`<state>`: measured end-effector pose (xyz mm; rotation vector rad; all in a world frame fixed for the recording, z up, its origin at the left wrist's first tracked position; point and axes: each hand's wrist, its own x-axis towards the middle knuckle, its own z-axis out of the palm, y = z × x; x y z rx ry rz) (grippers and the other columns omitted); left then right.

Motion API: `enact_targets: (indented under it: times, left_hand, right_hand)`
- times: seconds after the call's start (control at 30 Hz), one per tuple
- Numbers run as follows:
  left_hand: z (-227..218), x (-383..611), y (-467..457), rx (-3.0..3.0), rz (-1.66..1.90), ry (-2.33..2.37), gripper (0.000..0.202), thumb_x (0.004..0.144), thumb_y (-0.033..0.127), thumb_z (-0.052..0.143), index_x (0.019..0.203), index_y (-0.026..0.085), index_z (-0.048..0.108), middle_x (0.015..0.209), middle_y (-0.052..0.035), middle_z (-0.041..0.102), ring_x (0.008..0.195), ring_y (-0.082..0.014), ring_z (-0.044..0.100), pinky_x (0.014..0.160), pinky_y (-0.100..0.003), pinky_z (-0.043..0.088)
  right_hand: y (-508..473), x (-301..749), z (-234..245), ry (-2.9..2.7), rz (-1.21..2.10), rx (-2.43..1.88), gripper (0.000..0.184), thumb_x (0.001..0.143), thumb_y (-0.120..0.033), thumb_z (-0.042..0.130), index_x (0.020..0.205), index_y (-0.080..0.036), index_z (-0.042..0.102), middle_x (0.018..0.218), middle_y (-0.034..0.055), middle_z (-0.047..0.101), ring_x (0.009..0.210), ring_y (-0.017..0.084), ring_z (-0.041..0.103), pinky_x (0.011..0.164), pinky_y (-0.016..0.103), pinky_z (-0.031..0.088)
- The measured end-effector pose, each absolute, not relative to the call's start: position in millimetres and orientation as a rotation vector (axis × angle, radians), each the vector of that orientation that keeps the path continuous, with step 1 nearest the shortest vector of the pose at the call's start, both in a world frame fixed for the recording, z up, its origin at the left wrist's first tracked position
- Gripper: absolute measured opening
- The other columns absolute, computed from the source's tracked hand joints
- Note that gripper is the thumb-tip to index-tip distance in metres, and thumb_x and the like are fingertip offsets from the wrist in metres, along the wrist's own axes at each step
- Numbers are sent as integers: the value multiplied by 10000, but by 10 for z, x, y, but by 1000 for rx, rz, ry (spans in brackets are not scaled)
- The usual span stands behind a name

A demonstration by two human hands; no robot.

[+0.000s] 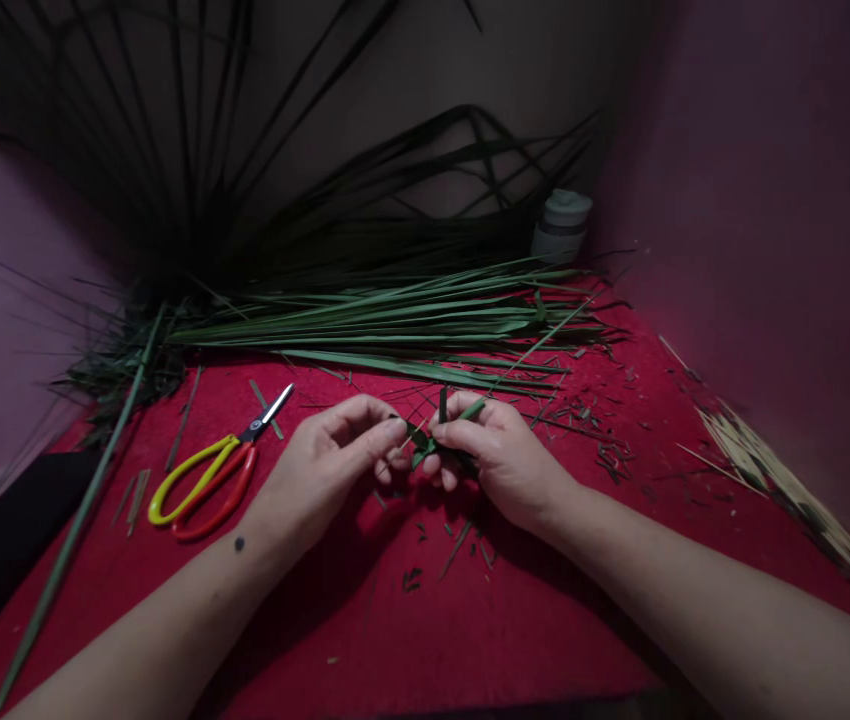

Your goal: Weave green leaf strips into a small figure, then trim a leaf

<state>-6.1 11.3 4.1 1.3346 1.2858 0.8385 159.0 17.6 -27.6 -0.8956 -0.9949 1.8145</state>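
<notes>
Between my two hands, above the red cloth (365, 640), is a small folded piece of green palm leaf (422, 446). My left hand (350, 440) pinches its left side between thumb and fingers. On the other side my right hand (492, 440) grips the piece, and strip ends stick up past its thumb and fingers. A long thin stalk (537, 345) slants up and right from beside the right hand. Scissors (222, 465) with one yellow and one red handle lie left of my left hand, their blades slightly apart. The fingers hide part of the folded leaf.
A bundle of long green leaf strips (365, 325) lies across the back, with dark palm fronds (200, 160) behind. A white lidded cup (561, 225) stands back right. Pale sticks (785, 490) lie right, a green stalk (87, 500) left. Leaf scraps (582, 415) litter the cloth.
</notes>
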Motion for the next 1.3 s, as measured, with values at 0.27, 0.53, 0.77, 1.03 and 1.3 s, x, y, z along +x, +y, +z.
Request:
enact_targets:
  times: [0.27,0.53,0.77,1.03,1.3]
  left_hand:
    - [157,-42,50,1529,923,1296,221,731,335,718,912,220,665,873,25,675,815,-122,617,741,-198,486]
    - [163,24,44,1334,857,1229,90,763,240,676,809,166,700,746,-7,701,649,-122,626,624,-213,493]
    - [94,-56,84,1205,838,1171,119,757,259,684,837,172,692,747,-18,692,655,-158,644,656,-282,511]
    - [94,-3,65,1098,876,1208,114,724,247,678,704,145,634,602,-11,623,525,-144,588,527,-261,472]
    - [78,-15,85,1012,846,1143,124,720,238,677,668,138,623,602,-27,638,536,-157,597,537,-273,482]
  right_hand:
    - [90,1566,-246,-1207,1802,-968,90,712,-173,552,726,-191,465,515,-43,598,382,68,487,395,171,362]
    - [65,1555,-243,-1265,1838,-949,103,689,-155,530,755,-196,462,517,-53,590,382,74,491,390,176,359]
    - [86,1576,-234,-1212,1859,-965,150,668,-139,509,790,-198,445,510,-48,611,370,83,513,365,159,354]
    - [82,1570,-239,-1243,1792,-996,56,727,-173,515,750,-193,468,514,-51,605,362,60,503,347,132,352]
    - [83,1572,-242,-1245,1772,-1024,72,759,-244,539,740,-180,512,510,-43,606,347,56,493,338,135,365]
